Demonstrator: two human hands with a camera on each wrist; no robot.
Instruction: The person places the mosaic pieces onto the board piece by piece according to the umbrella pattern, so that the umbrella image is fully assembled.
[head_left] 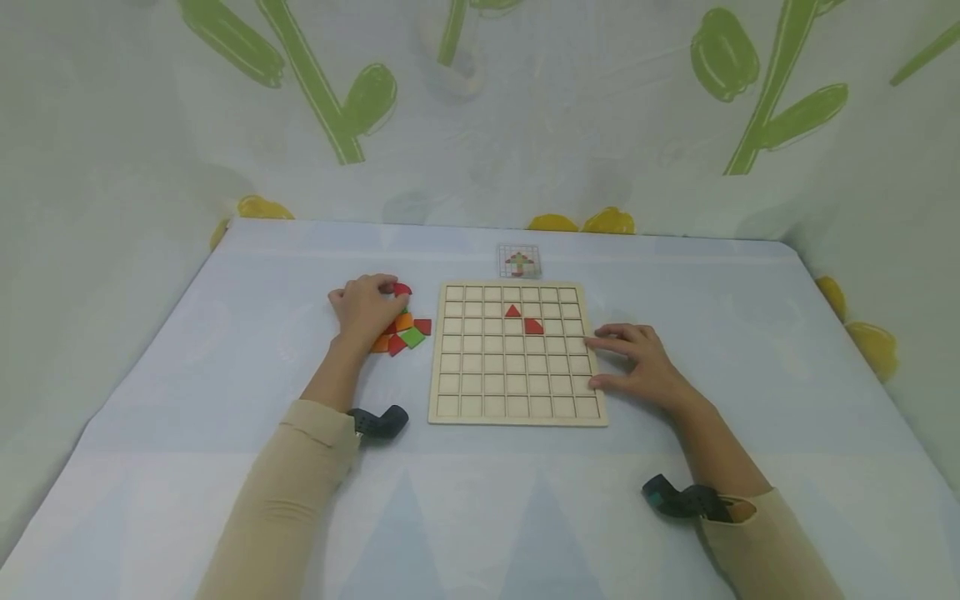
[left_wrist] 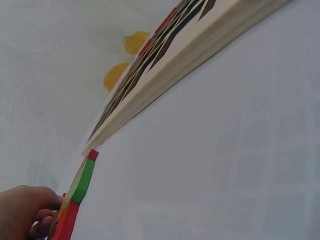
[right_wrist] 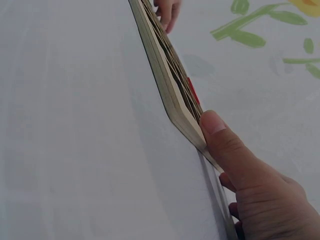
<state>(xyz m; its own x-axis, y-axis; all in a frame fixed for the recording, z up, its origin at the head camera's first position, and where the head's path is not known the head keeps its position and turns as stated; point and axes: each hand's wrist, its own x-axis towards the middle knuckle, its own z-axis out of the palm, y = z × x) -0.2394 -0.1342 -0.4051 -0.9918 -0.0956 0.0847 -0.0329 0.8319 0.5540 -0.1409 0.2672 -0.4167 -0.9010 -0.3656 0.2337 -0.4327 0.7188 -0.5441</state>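
My left hand (head_left: 365,308) is over a loose heap of flat coloured pieces left of a wooden grid board (head_left: 482,412). Its fingertips are close to a red round-edged piece (head_left: 402,289); whether they pinch it is not clear. An orange piece (head_left: 405,322), a green piece (head_left: 412,337) and several red ones lie beside that hand. On the board sit a red triangle (head_left: 512,312) and a red piece with a cut corner (head_left: 533,326). My right hand (head_left: 643,364) rests at the board's right edge, fingers spread, its thumb (right_wrist: 214,123) touching the rim.
Behind the board lies a small pattern card (head_left: 518,261) showing a red and green figure on a grid. A pale cloth (head_left: 480,508) covers the table, and a curtain printed with green stems (head_left: 315,83) hangs at the back. Both wrists wear dark cameras (head_left: 381,422).
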